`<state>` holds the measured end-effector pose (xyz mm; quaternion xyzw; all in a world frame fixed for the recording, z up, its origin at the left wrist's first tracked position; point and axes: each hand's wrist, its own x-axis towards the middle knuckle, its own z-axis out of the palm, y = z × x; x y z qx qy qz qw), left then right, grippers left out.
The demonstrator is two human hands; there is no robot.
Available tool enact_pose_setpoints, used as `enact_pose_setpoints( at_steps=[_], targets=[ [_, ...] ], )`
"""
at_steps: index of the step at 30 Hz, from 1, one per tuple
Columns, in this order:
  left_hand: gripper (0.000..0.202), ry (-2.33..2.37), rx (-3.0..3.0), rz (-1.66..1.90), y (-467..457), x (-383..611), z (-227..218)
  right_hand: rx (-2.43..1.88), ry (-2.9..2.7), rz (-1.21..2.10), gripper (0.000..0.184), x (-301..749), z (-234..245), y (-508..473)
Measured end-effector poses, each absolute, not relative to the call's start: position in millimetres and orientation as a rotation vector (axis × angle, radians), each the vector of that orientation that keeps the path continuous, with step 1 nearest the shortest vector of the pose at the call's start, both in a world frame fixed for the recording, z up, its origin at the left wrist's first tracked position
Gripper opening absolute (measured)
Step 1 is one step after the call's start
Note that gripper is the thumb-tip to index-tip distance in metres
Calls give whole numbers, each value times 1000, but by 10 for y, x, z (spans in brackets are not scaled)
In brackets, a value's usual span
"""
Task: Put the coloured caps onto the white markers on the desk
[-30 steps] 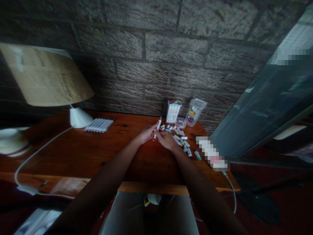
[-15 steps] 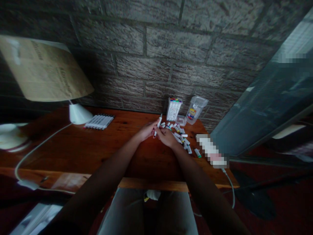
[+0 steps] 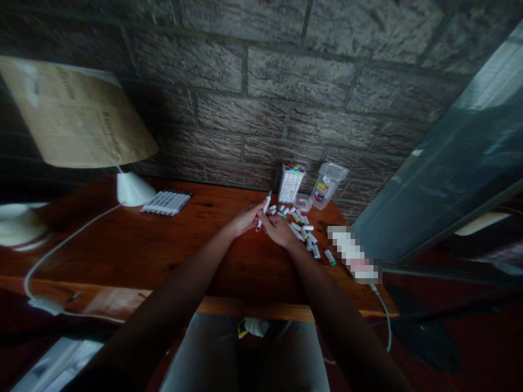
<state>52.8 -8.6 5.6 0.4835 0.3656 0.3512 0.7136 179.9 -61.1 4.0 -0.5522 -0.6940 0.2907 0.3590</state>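
A white marker [image 3: 266, 205] stands tilted between my two hands, its slim uncapped tip pointing up and away. My left hand [image 3: 245, 219] is closed around its upper barrel. My right hand [image 3: 279, 230] is closed at the lower barrel, thumb pressed along it; whether its hidden fingers also hold a cap, I cannot tell. Just right of the hands lie several loose white marker caps [image 3: 311, 238] with coloured ends. Farther left, a row of white markers [image 3: 168, 202] lies side by side on the wooden table [image 3: 196, 245].
A plastic case of upright markers [image 3: 290, 184] stands by the brick wall. Beside it are a clear case [image 3: 327, 188] and a clear lid [image 3: 303, 202]. A lamp [image 3: 133, 190] with its cord is at the left; a blurred-out white object [image 3: 354, 253] lies near the right edge.
Both hands keep their hold on the marker in nearly the same place. The view has shifted very slightly; nothing else visibly differs.
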Motion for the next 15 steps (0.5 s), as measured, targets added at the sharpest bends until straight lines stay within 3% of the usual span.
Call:
enact_pose_setpoints(
  at_steps=[15],
  targets=[
    [46, 820, 1077, 804, -98, 521, 81, -1406, -1790, 722, 69, 1799, 15, -614]
  ],
)
